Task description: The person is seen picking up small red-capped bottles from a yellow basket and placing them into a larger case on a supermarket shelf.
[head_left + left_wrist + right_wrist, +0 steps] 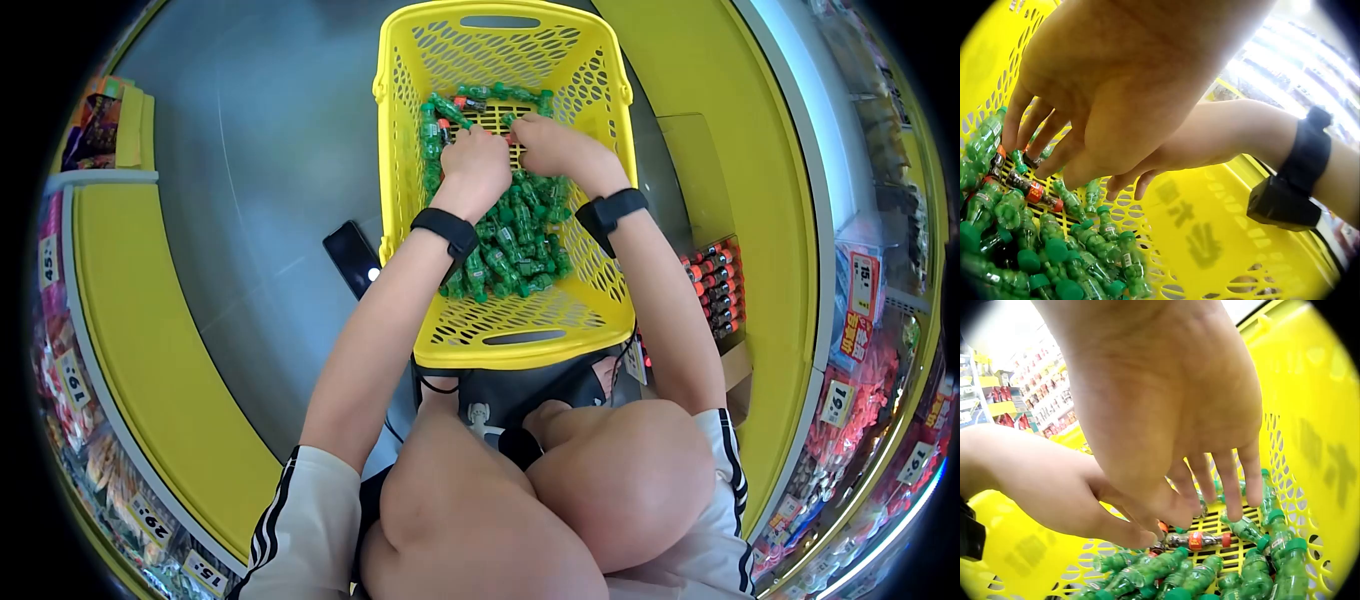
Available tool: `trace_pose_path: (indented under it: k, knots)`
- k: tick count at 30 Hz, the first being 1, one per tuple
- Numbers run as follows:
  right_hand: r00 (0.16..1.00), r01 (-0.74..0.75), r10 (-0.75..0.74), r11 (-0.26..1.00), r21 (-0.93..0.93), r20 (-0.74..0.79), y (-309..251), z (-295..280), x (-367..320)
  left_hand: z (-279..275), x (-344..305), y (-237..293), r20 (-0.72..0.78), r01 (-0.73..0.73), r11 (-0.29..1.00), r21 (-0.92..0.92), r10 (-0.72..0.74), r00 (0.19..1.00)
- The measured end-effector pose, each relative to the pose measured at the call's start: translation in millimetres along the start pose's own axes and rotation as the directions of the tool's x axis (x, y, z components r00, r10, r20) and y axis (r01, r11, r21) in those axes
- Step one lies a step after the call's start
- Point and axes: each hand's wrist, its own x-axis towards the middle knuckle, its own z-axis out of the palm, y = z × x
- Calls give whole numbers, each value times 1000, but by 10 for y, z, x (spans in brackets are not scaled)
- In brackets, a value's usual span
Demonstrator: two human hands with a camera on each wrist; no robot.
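Small green bottles (505, 240) lie piled in the near part of a yellow basket (520, 354), with more along its far and left sides. Inside it, my left hand (478, 165) reaches down over the bottles; the left wrist view shows its fingers (1035, 128) spread and slightly bent above a green-capped bottle, contact unclear. Below them lies a dark bottle with a red cap (1034, 189). My right hand (560, 155) is beside the left one. Its loose, spread fingers (1225, 478) hang near a green bottle (1244, 529) in the right wrist view, with no grip visible.
A black phone (350, 258) lies on the grey floor left of the basket. Right of it stands a box of dark bottles with red caps (715, 285). Yellow shelf bases (770, 180) curve along both sides, with priced packets on the racks.
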Motion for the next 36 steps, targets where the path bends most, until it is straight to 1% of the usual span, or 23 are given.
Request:
trace_pose_path:
  k: [2, 3, 4, 5, 6, 7, 8, 9, 10, 11, 13, 16, 17, 19, 22, 26, 28, 29, 31, 32, 33, 35, 36]
  knots:
    - [999, 19, -19, 1000, 3, 44, 100, 61, 98, 66, 125, -12, 114, 56, 998, -7, -55, 992]
    - [998, 17, -19, 999, 32, 65, 92, 61, 102, 114, 200, -29, 120, 57, 998, -10, -55, 991]
    - [996, 12, -18, 998, 60, 87, 69, 58, 95, 161, 277, -47, 170, 73, 997, -8, -71, 983]
    - [995, 6, -12, 998, 60, 95, 103, 132, 136, 216, 344, -59, 219, 88, 996, -6, -85, 972]
    - [999, 18, -21, 998, 57, 45, 217, 306, 229, 234, 375, -69, 241, 95, 995, -2, -92, 966]
    - [1000, 30, -29, 998, 53, -6, 340, 477, 327, 294, 415, -92, 231, 83, 996, 21, -86, 969]
    - [1000, -9, 9, 1000, 11, 26, 434, 615, 422, 344, 432, -117, 227, 88, 996, 25, -92, 970]
    - [999, -18, 17, 1000, 13, 30, 412, 620, 408, 382, 448, -142, 222, 93, 995, 30, -98, 970]
    - [998, -16, 18, 999, -42, 54, 371, 602, 384, 409, 461, -168, 251, 86, 995, 53, -96, 963]
    - [997, -12, 20, 995, -95, 79, 320, 586, 362, 444, 458, -197, 215, 74, 996, 57, -84, 973]
    - [998, -41, 45, 996, -85, 48, 257, 635, 340, 539, 465, -239, 134, 50, 995, 90, -62, 989]
    - [995, -85, 92, 979, -186, 29, 194, 655, 332, 588, 516, -228, 203, 86, 990, 109, -107, 973]
    - [995, -87, 93, 979, -185, 29, 180, 652, 334, 594, 511, -230, 204, 85, 990, 110, -106, 973]
    - [996, -84, 89, 975, -207, 15, 180, 667, 344, 636, 495, -267, 126, 53, 992, 117, -68, 990]
    - [998, -58, 62, 976, -208, 13, 211, 671, 321, 640, 527, -298, 143, 20, 991, 135, -39, 989]
    - [996, -80, 87, 973, -214, 24, 224, 542, 295, 582, 503, -269, 153, 5, 990, 143, -27, 988]
    - [998, -32, 29, 997, -72, -53, 253, 460, 270, 503, 443, -248, 189, -37, 986, 162, 6, 982]
    - [998, -38, 34, 997, -71, -59, 265, 419, 254, 457, 422, -226, 187, -44, 985, 165, 12, 982]
    - [996, -78, 77, 997, 26, 48, 132, 175, 124, 377, 353, -173, 247, -55, 995, 85, 33, 969]
    - [996, -77, 75, 996, 34, 52, 60, 80, 36, 332, 320, -123, 277, -67, 986, 153, 22, 961]
    - [996, -78, 77, 997, 26, 46, 25, -3, 11, 304, 270, -100, 264, -85, 983, 161, 40, 964]
    - [991, -74, 67, 996, 57, 116, -67, -88, -91, 229, 245, -85, 359, -105, 988, 117, 57, 932]
    - [992, -87, 80, 994, 68, 99, -138, -168, -193, 185, 208, -72, 360, -110, 987, 120, 60, 931]
